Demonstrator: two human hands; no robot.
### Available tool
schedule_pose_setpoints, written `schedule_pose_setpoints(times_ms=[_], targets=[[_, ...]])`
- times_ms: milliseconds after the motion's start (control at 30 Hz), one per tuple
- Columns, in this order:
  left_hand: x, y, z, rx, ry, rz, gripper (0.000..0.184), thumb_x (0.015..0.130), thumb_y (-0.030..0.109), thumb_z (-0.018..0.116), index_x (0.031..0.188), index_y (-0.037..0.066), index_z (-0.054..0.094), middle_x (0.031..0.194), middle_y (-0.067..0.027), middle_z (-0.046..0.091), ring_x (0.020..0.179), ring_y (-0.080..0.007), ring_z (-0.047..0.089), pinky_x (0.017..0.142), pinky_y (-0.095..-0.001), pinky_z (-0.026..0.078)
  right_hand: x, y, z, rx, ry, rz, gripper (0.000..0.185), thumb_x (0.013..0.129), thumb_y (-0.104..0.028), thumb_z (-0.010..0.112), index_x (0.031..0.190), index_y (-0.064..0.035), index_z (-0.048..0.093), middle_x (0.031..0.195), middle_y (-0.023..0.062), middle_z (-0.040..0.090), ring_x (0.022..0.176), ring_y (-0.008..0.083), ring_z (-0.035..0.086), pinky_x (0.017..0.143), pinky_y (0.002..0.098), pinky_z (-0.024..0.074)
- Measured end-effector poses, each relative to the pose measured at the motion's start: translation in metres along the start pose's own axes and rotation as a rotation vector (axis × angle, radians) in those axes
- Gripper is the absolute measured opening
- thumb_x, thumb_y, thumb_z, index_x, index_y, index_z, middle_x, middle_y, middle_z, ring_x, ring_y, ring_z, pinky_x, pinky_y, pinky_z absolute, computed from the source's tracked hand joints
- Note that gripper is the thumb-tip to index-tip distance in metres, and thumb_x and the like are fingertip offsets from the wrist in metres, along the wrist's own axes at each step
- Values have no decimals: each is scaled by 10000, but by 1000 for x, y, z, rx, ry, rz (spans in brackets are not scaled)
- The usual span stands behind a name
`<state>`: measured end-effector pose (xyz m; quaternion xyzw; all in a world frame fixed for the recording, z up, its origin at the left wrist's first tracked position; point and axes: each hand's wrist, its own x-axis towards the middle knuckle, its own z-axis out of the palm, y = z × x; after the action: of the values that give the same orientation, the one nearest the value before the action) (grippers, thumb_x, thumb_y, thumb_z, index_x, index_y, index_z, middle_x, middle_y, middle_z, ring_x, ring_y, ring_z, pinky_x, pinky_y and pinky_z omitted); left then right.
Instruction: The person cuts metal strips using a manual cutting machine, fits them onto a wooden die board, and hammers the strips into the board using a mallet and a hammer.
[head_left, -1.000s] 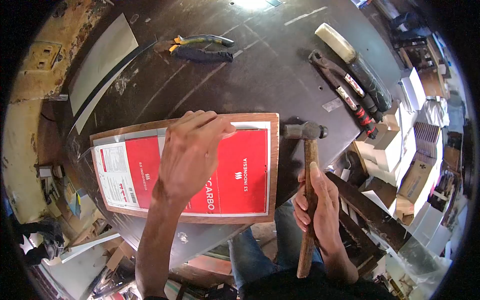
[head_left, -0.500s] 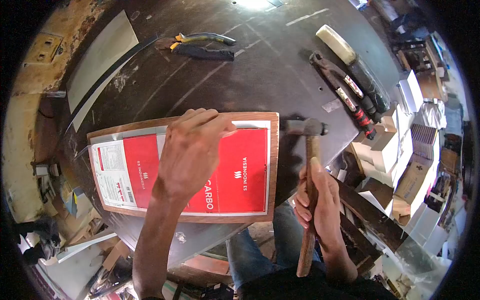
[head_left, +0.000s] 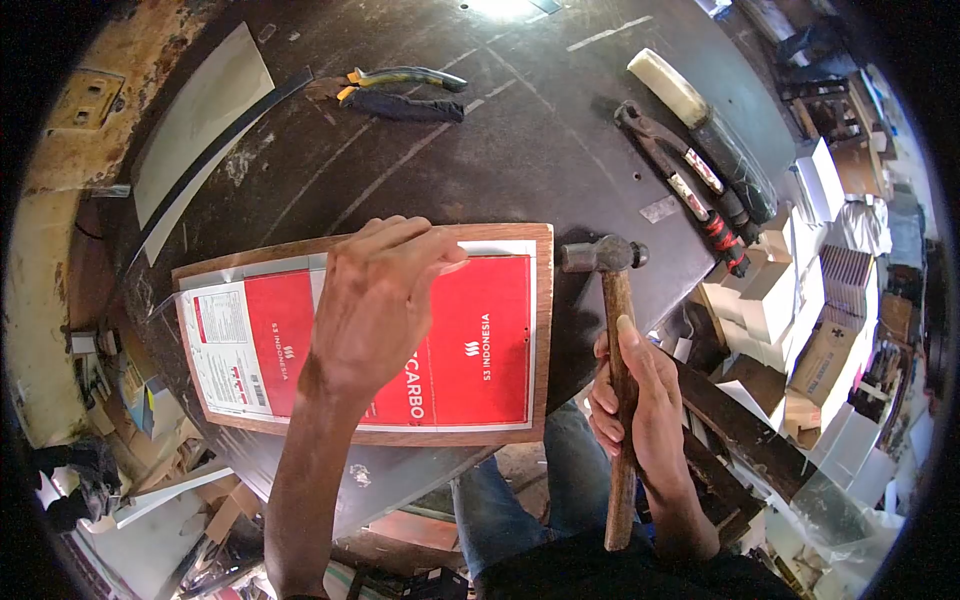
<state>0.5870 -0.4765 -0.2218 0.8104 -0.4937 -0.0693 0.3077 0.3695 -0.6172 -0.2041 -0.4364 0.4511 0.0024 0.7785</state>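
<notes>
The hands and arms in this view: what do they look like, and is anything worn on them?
They are a person's own: the left hand and right hand show no gloves, rings or watch. The left forearm and right forearm are bare where visible, with no cables. Black clothing shows at the bottom edge.

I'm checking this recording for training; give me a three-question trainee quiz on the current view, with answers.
1. Which hand holds the hammer?
2. True or false: the pliers lie on the table, apart from the wooden board.
3. Fill in: on the printed sheet, the white letters "S3 INDONESIA" stand on a ____ background.

Key: 1. The right hand. 2. True. 3. Red.
</notes>
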Motion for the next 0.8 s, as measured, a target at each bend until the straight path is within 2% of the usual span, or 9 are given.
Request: schedule_pose_setpoints(times_ms=[133, 200, 333, 433, 600, 667, 700, 733, 800], targets=[[3, 8, -3, 29, -49, -43, 151, 767, -58, 699, 899, 14, 719, 818, -115, 671, 768, -285, 648, 725, -387, 494, -4, -5, -4, -218, 119, -129, 427, 1052, -447, 486, 1043, -24, 539, 591, -15, 465, 375, 66, 427, 320, 223, 316], [-5, 12, -3, -1, -34, -31, 179, 752, -75, 684, 899, 18, 723, 833, -116, 674, 811, -296, 652, 755, -393, 501, -4, -23, -24, -413, 255, -242, 434, 1034, -402, 545, 1129, 18, 600, 686, -16, 532, 554, 49, 495, 475, 230, 387], [-40, 41, -6, 60, -288, 134, 86, 822, 47, 650, 895, 54, 694, 895, -90, 683, 934, -246, 637, 883, -396, 492, 45, -97, -83, -1187, 532, -915, 286, 999, -145, 584, 1254, -19, 614, 985, 165, 637, 900, 249, 657, 759, 379, 521], [-73, 70, -26, 159, -542, 175, 91, 842, 97, 628, 895, 74, 699, 915, -77, 689, 989, -221, 636, 963, -414, 461, 91, -158, -119, -1496, 639, -1178, 371, 947, -185, 650, 1301, -80, 618, 1024, 181, 624, 898, 390, 651, 744, 459, 507], [-112, 82, -55, 265, -875, 208, 98, 823, 83, 683, 919, 63, 686, 931, -88, 689, 995, -226, 642, 941, -435, 471, 169, -203, -156, -1672, 496, -1045, 420, 945, -223, 657, 1346, -112, 601, 1030, 177, 622, 890, 393, 640, 767, 473, 489], [-115, 88, -69, 365, -1017, 121, 210, 799, 135, 620, 987, 121, 712, 985, -13, 696, 1151, -172, 608, 1133, -496, 323, 171, -202, -144, -1609, 425, -1052, 383, 937, -228, 661, 1297, -102, 634, 1056, 159, 638, 909, 377, 638, 796, 466, 495], [-133, 80, -69, 247, -843, 108, 214, 797, 97, 681, 1011, 96, 701, 997, -61, 705, 1118, -213, 631, 1067, -484, 398, 153, -196, -126, -1697, 489, -1313, 351, 916, -185, 687, 1251, -86, 656, 1056, 145, 656, 903, 341, 641, 820, 433, 505], [-134, 80, -63, 252, -844, 89, 214, 797, 97, 681, 1011, 96, 701, 997, -61, 705, 1118, -213, 631, 1067, -484, 398, 137, -188, -112, -1761, 551, -1584, 320, 895, -142, 713, 1204, -69, 678, 1056, 132, 674, 898, 305, 643, 843, 400, 515], [-132, 92, -52, 42, 2, -283, 181, 795, 73, 756, 939, 38, 651, 941, -117, 676, 960, -277, 641, 860, -438, 492, 118, -166, -105, -1493, 5, -1391, 334, 823, -46, 761, 1148, -60, 687, 1147, 112, 669, 934, 291, 647, 889, 395, 522]])
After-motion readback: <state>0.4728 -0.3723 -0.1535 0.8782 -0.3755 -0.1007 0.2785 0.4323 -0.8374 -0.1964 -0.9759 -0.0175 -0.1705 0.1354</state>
